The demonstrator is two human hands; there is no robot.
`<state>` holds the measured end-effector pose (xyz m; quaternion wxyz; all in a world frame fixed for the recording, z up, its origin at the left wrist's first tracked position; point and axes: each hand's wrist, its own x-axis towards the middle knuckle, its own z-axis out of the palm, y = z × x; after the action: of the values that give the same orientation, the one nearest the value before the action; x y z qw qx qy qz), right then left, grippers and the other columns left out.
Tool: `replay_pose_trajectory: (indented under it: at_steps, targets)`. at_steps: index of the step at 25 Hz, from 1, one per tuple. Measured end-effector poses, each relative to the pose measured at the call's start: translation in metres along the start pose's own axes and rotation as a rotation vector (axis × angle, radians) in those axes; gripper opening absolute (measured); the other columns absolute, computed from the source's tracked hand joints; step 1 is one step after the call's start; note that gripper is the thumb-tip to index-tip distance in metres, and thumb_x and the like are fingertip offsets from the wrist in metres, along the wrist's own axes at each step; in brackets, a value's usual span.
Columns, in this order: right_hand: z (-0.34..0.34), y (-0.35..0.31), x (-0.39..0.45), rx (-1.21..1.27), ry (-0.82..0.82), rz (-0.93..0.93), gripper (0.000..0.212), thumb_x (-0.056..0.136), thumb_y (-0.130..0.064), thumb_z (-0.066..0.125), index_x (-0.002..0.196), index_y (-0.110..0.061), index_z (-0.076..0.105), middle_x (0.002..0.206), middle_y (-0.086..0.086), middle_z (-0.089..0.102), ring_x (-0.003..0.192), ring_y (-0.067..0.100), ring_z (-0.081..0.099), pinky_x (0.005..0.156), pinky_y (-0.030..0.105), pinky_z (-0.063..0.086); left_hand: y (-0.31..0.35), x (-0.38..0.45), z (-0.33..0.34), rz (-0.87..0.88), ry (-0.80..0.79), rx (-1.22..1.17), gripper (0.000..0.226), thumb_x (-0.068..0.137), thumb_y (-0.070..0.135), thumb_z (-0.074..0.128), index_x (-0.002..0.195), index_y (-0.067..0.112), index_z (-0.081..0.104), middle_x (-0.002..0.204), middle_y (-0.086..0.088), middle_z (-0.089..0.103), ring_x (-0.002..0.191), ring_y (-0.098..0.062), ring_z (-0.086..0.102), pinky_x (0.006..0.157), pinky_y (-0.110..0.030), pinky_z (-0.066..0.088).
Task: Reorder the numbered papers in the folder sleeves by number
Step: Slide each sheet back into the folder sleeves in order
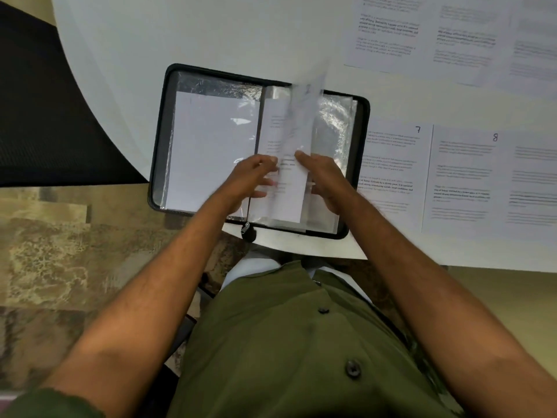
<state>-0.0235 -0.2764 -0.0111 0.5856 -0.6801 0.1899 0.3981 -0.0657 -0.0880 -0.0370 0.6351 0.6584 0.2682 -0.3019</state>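
Hands meet over the open black zip-edged folder with clear plastic sleeves [162,140], which lies at the near rim of the round white table [180,34]. The left hand [250,179] and right hand [325,179] are each closed on the white printed sheet [289,179] standing half-raised over the folder's right-hand sleeves; its number is blurred. At nine o'clock within the folder, a sleeved sheet [211,146] already lies flat. At three o'clock, loose pages marked 7 [388,164] and 8 [461,179] wait unfiled; further pages [422,37] lie at one o'clock. Judged so, sorting is early. Mottled tan flooring [60,251] shows below; a dark chair [36,116] sits at nine o'clock.
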Motion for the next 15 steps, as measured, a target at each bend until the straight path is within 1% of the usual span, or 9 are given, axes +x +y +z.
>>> replay_pose_trajectory:
  at_steps: [2,3,5,7,9,10,12,15]
  targets:
    - [0.022,-0.006,-0.004,-0.001,-0.067,-0.039,0.036,0.104,-0.044,0.054,0.125,-0.017,0.066,0.114,0.002,0.075,0.099,0.016,0.073,0.077,0.030,0.059,0.011,-0.012,-0.007,0.037,0.014,-0.065,0.041,0.099,0.055,0.058,0.126,0.025,0.061,0.120,0.000,0.071,0.108,-0.022,0.071,0.086,-0.041,0.062]
    - [0.032,-0.009,-0.005,-0.011,-0.096,-0.053,0.041,0.104,-0.047,0.051,0.129,-0.017,0.065,0.118,0.003,0.074,0.102,0.017,0.072,0.081,0.031,0.059,0.015,-0.017,-0.012,0.053,0.033,-0.090,0.043,0.098,0.057,0.057,0.126,0.025,0.060,0.121,-0.001,0.070,0.108,-0.022,0.071,0.085,-0.041,0.062]
    - [0.053,-0.012,-0.003,-0.025,-0.157,-0.064,0.050,0.104,-0.055,0.045,0.134,-0.019,0.062,0.125,0.005,0.071,0.112,0.020,0.069,0.096,0.039,0.055,0.022,-0.027,-0.025,0.081,0.081,-0.129,0.047,0.097,0.060,0.057,0.128,0.025,0.057,0.125,-0.001,0.068,0.111,-0.022,0.069,0.085,-0.042,0.063]
    - [0.070,-0.013,-0.001,-0.040,-0.238,-0.061,0.062,0.099,-0.067,0.042,0.138,-0.022,0.061,0.136,0.005,0.066,0.126,0.021,0.062,0.111,0.045,0.046,0.021,-0.032,-0.041,0.092,0.134,-0.149,0.054,0.095,0.063,0.058,0.133,0.026,0.055,0.129,0.001,0.065,0.114,-0.023,0.067,0.087,-0.045,0.061]
    - [0.084,-0.014,0.001,-0.113,-0.336,-0.070,0.074,0.097,-0.073,0.035,0.148,-0.023,0.053,0.152,0.003,0.054,0.142,0.020,0.047,0.121,0.046,0.029,0.015,-0.034,-0.059,0.078,0.174,-0.126,0.063,0.089,0.069,0.061,0.137,0.029,0.053,0.132,0.002,0.062,0.118,-0.024,0.063,0.092,-0.049,0.058]
    - [0.090,-0.015,0.001,-0.160,-0.383,-0.079,0.073,0.101,-0.070,0.029,0.152,-0.022,0.047,0.157,0.002,0.047,0.147,0.019,0.040,0.122,0.045,0.022,0.013,-0.034,-0.068,0.062,0.198,-0.104,0.069,0.085,0.073,0.063,0.138,0.031,0.052,0.134,0.002,0.061,0.121,-0.025,0.061,0.095,-0.050,0.056]
    - [0.100,-0.014,0.004,-0.256,-0.442,-0.098,0.066,0.107,-0.061,0.022,0.155,-0.020,0.042,0.161,0.002,0.041,0.151,0.017,0.032,0.122,0.042,0.014,0.007,-0.033,-0.083,0.024,0.253,-0.076,0.079,0.078,0.077,0.067,0.141,0.033,0.050,0.138,0.004,0.058,0.122,-0.025,0.057,0.099,-0.050,0.052]
    - [0.107,-0.004,0.014,-0.391,-0.502,-0.087,0.058,0.109,-0.054,0.024,0.156,-0.022,0.040,0.162,0.001,0.039,0.153,0.018,0.027,0.119,0.035,0.013,0.002,-0.029,-0.097,-0.008,0.322,-0.067,0.077,0.081,0.072,0.070,0.144,0.032,0.050,0.138,0.004,0.055,0.118,-0.022,0.056,0.099,-0.049,0.051]
